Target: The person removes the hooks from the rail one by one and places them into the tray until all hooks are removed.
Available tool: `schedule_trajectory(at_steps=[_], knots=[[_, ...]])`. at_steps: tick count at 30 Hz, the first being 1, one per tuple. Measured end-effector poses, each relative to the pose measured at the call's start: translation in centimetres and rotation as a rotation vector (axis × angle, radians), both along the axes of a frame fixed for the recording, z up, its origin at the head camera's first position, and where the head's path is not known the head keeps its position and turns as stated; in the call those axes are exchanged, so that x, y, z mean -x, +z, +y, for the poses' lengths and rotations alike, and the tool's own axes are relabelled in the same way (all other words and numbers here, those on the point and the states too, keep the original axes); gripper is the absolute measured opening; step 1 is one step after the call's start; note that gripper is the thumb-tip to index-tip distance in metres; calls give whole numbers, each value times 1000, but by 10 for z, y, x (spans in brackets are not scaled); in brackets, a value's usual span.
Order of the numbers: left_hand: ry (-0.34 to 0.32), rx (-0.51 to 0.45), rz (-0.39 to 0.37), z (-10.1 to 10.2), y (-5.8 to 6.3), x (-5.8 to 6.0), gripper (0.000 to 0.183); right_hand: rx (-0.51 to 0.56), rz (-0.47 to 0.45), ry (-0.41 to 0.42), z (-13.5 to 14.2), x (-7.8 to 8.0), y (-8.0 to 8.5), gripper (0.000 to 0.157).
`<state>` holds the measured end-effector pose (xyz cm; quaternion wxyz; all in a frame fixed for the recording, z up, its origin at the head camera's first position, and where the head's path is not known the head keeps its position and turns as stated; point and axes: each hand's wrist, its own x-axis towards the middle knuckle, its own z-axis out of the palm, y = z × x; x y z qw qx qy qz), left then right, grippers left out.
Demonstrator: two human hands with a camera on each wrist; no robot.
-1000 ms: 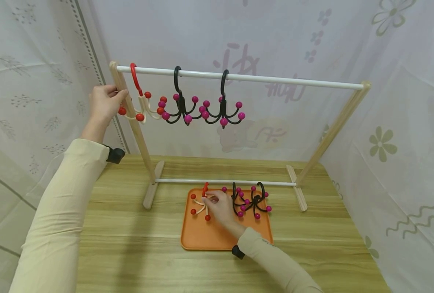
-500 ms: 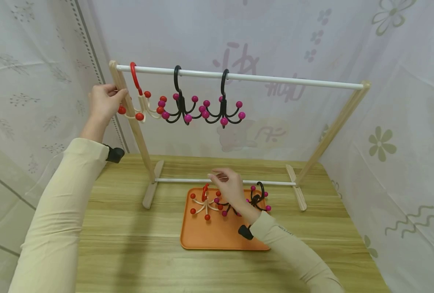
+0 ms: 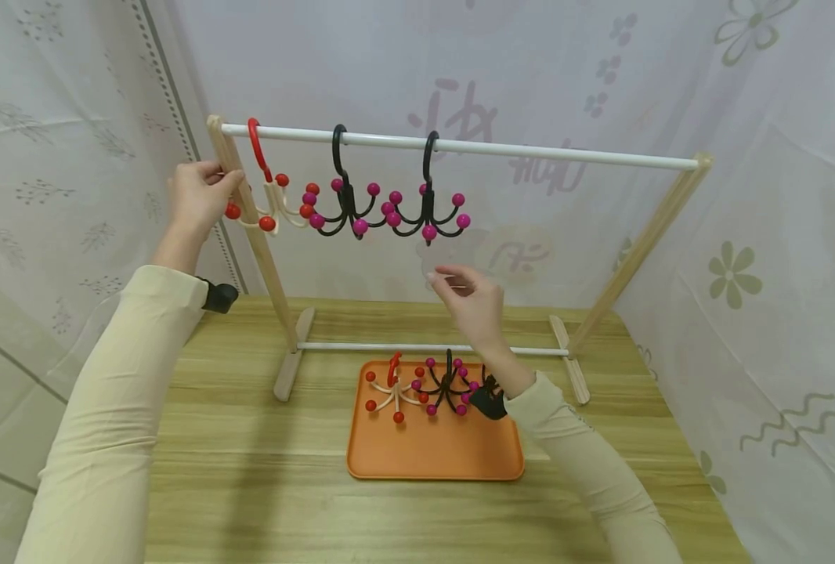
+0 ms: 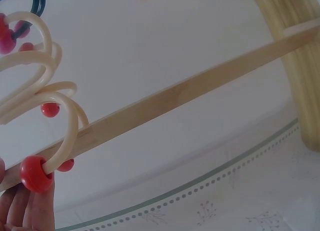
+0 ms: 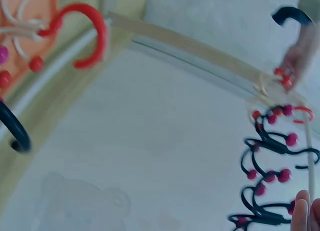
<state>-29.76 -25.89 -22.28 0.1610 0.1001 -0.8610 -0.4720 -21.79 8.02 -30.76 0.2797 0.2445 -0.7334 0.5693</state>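
My left hand (image 3: 199, 196) pinches the left wooden post (image 3: 265, 262) of a rack near its top. Beside it, a cream octopus hanger with a red hook (image 3: 258, 149) and red balls hangs from the white top bar (image 3: 565, 153). Two black hangers with magenta balls, one in the middle (image 3: 347, 200) and one farther right, hang along the same bar. Below the right black hanger (image 3: 428, 204), my right hand (image 3: 477, 305) is in mid-air, fingers loosely bent around nothing. In the right wrist view its fingertips (image 5: 300, 211) appear at the lower right corner.
An orange tray (image 3: 424, 462) lies on the wooden table (image 3: 283, 486). It bears a cream-and-red hanger (image 3: 397, 389) and two black ones, the right one partly hidden by my right wrist's black strap (image 3: 489, 403). A lower white bar (image 3: 361, 346) runs behind it.
My right hand has left the red hook of the cream hanger on the tray and risen, shifting right, toward the hanging black hangers. The left hand has stayed at the post.
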Motion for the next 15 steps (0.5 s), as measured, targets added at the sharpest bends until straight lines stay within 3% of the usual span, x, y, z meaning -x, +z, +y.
schedule_trajectory(at_steps=[9, 15], knots=[[8, 4, -2, 0, 1, -1, 49, 9, 0, -60, 7, 11, 35, 17], [10, 1, -9, 1, 1, -1, 49, -18, -36, -79, 13, 42, 36, 22]])
